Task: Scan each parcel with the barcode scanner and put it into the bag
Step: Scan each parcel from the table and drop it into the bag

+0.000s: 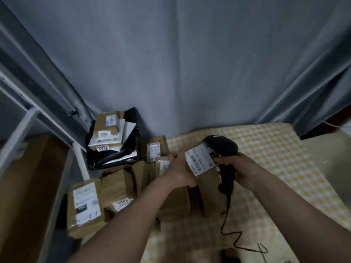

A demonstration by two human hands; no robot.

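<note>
Left hand (179,168): fingers curled round the far edge of a brown parcel (204,173), mostly hidden behind it; thumb side near camera. Parcel held tilted above the checked tablecloth (275,168), white label (201,158) facing up (print too blurred to read fully). Right hand (241,168): fingers wrapped round the grip of the black barcode scanner (223,147), head just beside the label's far edge; trigger finger not discernible. Scanner cable (230,230) trails down toward the frame's bottom. Left of the table: loose parcels (86,204) heaped together; behind them the black bag (131,137), already holding several parcels, its lower part hidden
</note>
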